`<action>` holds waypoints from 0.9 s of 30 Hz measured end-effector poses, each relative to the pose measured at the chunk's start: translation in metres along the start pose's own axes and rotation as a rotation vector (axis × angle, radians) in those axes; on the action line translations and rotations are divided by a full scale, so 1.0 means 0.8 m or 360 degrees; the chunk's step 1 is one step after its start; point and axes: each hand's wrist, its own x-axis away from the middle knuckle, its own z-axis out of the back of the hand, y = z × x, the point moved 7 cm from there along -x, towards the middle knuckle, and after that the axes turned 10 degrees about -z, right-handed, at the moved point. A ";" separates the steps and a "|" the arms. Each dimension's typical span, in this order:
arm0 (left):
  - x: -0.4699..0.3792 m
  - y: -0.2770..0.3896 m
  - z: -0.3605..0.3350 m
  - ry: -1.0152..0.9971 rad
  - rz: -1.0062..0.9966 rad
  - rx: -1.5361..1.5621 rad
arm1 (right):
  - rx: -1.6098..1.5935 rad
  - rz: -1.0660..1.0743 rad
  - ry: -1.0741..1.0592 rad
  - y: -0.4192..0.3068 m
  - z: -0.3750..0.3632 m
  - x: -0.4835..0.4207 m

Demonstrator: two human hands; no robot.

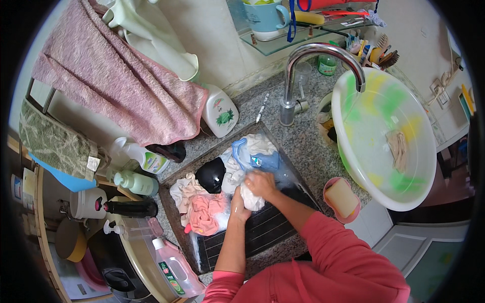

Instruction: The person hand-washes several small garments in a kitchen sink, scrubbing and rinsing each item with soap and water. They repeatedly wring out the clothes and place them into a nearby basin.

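Note:
A wad of wet white cloth (251, 200) is gripped between both my hands over a dark sink with a ribbed washboard (242, 246). My left hand (239, 207) holds its near side, while the fingers of my right hand (260, 183) close over its top. Just beyond lie soaked clothes: a blue garment (267, 161), white fabric (262, 144) and a shiny black cup-shaped piece (211, 175). To the left, pink cloth (206, 212) and cream cloth (185, 192) are heaped together with some suds. The parts of the white cloth inside my fingers are hidden.
A large white basin (373, 140) holding a beige cloth (397, 150) stands right, under the chrome faucet (291, 79). Nearby is a soap bar (341, 197) in a pink dish (356, 215). Bottles, including a pink one (178, 265), line the left side; a pink towel (125, 79) hangs above.

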 end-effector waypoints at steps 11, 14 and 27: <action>0.021 0.016 -0.007 -0.0289 -0.0814 -0.2925 | 0.0475 -0.0086 -0.0493 0.085 -0.050 0.023; 0.008 0.018 0.036 0.0181 -0.0077 -0.1546 | 0.0260 -0.0650 -0.0409 0.109 -0.054 0.002; 0.000 0.006 -0.028 -0.0986 0.0029 0.0765 | -0.0238 0.0191 -0.0195 -0.092 -0.003 0.053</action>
